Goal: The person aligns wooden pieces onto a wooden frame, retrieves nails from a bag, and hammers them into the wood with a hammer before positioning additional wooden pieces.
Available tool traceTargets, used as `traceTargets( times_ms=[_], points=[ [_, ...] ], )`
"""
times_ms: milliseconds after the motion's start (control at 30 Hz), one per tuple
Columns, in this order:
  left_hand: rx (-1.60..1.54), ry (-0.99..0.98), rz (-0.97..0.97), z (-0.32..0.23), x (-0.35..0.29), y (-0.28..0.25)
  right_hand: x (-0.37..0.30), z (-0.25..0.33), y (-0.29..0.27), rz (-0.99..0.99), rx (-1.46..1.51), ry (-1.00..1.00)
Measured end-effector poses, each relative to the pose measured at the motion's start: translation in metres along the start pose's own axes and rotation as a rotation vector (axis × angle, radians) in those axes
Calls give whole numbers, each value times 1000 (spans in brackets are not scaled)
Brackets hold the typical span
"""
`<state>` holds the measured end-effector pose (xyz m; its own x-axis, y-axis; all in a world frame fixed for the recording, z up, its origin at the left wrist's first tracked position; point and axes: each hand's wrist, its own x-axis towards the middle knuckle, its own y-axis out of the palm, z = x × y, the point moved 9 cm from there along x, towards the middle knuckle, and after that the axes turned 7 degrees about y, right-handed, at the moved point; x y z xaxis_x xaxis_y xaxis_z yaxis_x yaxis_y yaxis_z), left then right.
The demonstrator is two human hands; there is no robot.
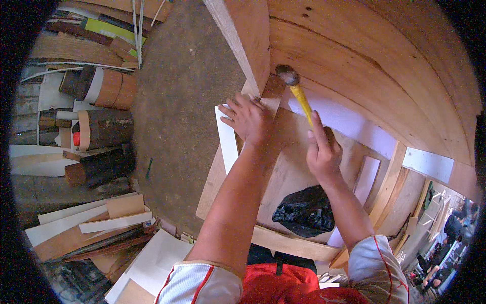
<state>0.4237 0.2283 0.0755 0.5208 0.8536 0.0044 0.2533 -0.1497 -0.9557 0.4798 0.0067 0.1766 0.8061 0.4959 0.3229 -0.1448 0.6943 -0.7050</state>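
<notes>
My right hand (pixel 324 154) is wrapped round the yellow handle of a hammer (pixel 299 96). The hammer's round metal head is up near a broad wooden panel (pixel 364 76), to the right of my other hand. My left hand (pixel 251 121) rests at a corner of the wooden frame, below an upright board (pixel 248 45). Its thumb and forefinger come together at a small dark spot by the joint; what they pinch is too small to make out. The other fingers reach over the end of a white strip (pixel 228 139).
Inside the frame lies a crumpled black plastic bag (pixel 305 212). A curved wooden rail (pixel 293 244) crosses close to my body. Wood offcuts (pixel 114 215) and stacked boards (pixel 109 88) line the left side of the brown floor (pixel 177 101). People (pixel 453 228) show at the far right.
</notes>
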Motion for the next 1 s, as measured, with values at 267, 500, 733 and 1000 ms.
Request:
traceTargets(
  times_ms=[267,500,733,1000],
  points=[
    [11,-5,10,-6,-2,-2,-18,-45,40,201,-30,201],
    [99,72,-81,-2,0,3,0,-2,0,-93,95,-40],
    [138,82,-86,-2,-2,9,-9,-56,37,132,39,152],
    [87,47,-43,-1,2,4,-2,-7,9,-58,65,-45]
  ],
)
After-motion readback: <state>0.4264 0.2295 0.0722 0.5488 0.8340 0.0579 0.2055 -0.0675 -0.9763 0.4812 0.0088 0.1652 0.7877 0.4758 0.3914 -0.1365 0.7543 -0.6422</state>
